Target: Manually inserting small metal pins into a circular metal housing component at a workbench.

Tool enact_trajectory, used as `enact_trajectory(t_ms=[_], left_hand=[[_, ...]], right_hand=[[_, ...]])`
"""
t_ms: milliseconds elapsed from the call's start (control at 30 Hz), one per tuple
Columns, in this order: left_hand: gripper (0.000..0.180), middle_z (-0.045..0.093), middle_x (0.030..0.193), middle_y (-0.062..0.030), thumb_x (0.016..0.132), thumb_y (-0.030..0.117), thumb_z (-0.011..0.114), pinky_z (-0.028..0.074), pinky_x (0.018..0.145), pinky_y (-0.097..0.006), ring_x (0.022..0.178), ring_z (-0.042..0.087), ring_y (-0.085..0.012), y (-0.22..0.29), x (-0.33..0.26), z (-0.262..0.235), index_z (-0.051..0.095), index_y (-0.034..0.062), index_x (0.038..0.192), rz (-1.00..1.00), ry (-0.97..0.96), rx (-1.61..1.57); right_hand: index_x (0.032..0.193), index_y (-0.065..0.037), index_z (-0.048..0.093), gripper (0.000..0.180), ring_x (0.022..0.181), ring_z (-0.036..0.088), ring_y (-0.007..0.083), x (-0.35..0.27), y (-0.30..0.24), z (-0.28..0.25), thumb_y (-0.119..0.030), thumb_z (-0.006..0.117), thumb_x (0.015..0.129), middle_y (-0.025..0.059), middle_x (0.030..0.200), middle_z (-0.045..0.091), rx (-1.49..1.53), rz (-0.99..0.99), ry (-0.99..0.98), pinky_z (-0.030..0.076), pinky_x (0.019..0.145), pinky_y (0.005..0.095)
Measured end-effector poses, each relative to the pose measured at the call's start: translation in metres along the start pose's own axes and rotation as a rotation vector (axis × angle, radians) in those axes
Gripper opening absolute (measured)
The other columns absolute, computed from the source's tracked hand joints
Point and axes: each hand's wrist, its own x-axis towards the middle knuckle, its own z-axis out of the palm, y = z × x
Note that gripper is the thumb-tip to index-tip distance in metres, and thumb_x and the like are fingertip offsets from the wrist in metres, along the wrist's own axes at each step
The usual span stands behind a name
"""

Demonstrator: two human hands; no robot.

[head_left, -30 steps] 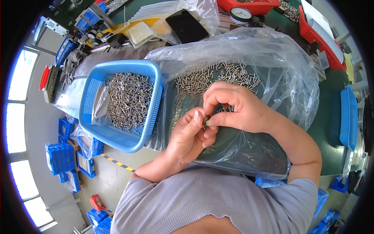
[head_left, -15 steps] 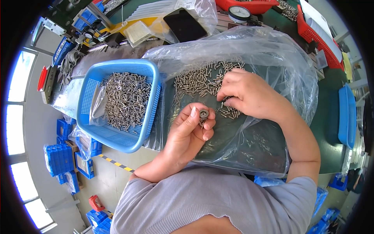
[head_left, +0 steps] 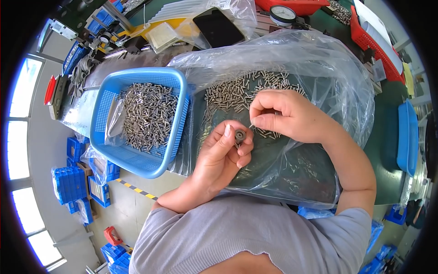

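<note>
My left hand (head_left: 223, 148) is closed round a small round metal ring gauge (head_left: 240, 135), its bored face turned up between thumb and fingers. Just to the right, my right hand (head_left: 285, 114) pinches one small metal pin (head_left: 252, 125) between thumb and forefinger, its tip near the ring but apart from it. Behind and under the right hand, many loose metal pins (head_left: 228, 95) lie spread on a clear plastic sheet (head_left: 301, 169). To the left stands a blue plastic basket (head_left: 132, 166) holding a heap of similar pins (head_left: 148, 118) and a clear bag (head_left: 115, 123).
At the back lie a black phone (head_left: 219, 27), a dial gauge (head_left: 283, 15) and a flat clear case (head_left: 162, 37). Red baskets (head_left: 374, 50) stand at the far right. A blue tray (head_left: 406, 137) sits by the right edge. Blue crates (head_left: 70, 185) are on the floor at left.
My right hand has come away from the pile toward my left hand, now with a pin in its fingertips. The left hand has stayed nearly still.
</note>
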Motion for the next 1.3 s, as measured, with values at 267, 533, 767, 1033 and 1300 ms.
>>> enact_trajectory(t_ms=[267,533,767,1033,1300], left_hand=[[0.024,0.057,0.09,-0.0064,0.095,0.03,0.053,0.039,0.058,-0.024,0.07,0.047,-0.0106,0.0,-0.001,0.007,0.055,0.0076,0.106,-0.036,0.074,0.043],[0.023,0.058,0.087,-0.0046,0.094,0.029,0.055,0.038,0.058,-0.023,0.069,0.046,-0.0096,0.0,-0.002,0.002,0.055,0.0086,0.104,-0.05,0.056,0.043],[0.024,0.053,0.08,-0.0016,0.092,0.032,0.059,0.036,0.054,-0.022,0.064,0.044,-0.0098,0.0,0.0,0.001,0.056,0.0096,0.1,-0.061,-0.004,0.062],[0.025,0.054,0.082,-0.0011,0.091,0.032,0.06,0.037,0.056,-0.024,0.068,0.046,-0.011,0.0,0.001,0.004,0.057,0.0091,0.101,-0.067,0.048,-0.014],[0.025,0.056,0.091,-0.0007,0.093,0.026,0.058,0.039,0.062,-0.025,0.077,0.049,-0.0109,-0.002,0.002,-0.001,0.056,0.0078,0.11,-0.019,-0.001,-0.031]], right_hand=[[0.086,-0.001,0.061,0.012,0.073,0.061,0.0156,-0.004,-0.006,0.011,-0.013,0.063,0.084,0.0079,0.079,0.062,0.227,-0.017,-0.013,0.047,0.066,0.0294],[0.086,-0.003,0.059,0.012,0.074,0.055,0.018,-0.005,-0.006,0.017,-0.012,0.066,0.082,0.0053,0.079,0.056,0.099,-0.111,0.031,0.044,0.067,0.0291],[0.089,-0.004,0.06,0.016,0.082,0.056,0.0181,-0.001,-0.003,0.024,-0.007,0.069,0.076,0.0049,0.088,0.056,0.153,-0.172,0.056,0.045,0.074,0.0302],[0.089,-0.005,0.059,0.018,0.087,0.056,0.0203,-0.002,0.005,0.029,-0.005,0.07,0.075,0.0054,0.092,0.056,0.144,-0.224,0.087,0.045,0.077,0.0311],[0.083,-0.006,0.058,0.019,0.082,0.056,0.0221,0.002,0.007,0.028,-0.005,0.073,0.071,0.0066,0.087,0.057,-0.027,-0.349,0.24,0.046,0.072,0.0318]])
